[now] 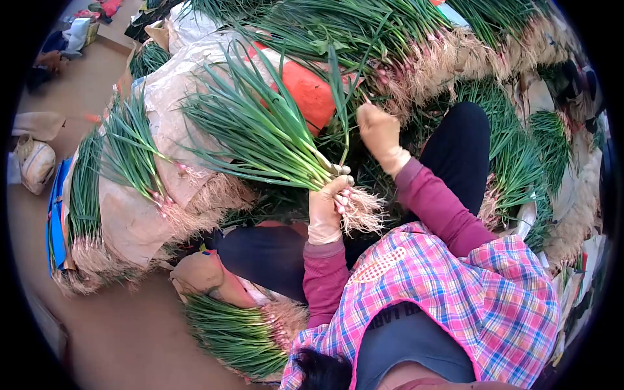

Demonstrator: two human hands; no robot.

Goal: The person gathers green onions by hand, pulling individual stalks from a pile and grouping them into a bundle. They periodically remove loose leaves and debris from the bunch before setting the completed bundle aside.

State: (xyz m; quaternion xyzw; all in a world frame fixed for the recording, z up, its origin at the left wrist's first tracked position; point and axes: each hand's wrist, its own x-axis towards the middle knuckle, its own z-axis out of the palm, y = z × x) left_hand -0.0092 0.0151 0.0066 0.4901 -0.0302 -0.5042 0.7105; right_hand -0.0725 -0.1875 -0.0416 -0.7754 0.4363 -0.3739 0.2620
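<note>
My left hand (324, 209), in a thin pale glove, is wrapped round the lower stems of a bunch of spring onions (263, 133). Their long green leaves fan out to the upper left, and the pinkish bulbs and stringy roots stick out to the right of the fist. My right hand (381, 133), also gloved, is closed just above and right of the bunch. Its fingertips are close to the roots of a large spring onion pile (364, 39); I cannot tell what they pinch. A single stalk stands upright between the two hands.
Small bunches of spring onions (133, 149) lie on a pale sheet (123, 224) at left. Another bundle (240, 331) rests by my leg, and more greens (513, 162) lie at right. A red-orange piece (309, 94) shows behind the leaves. Brown floor (140, 331) is at lower left.
</note>
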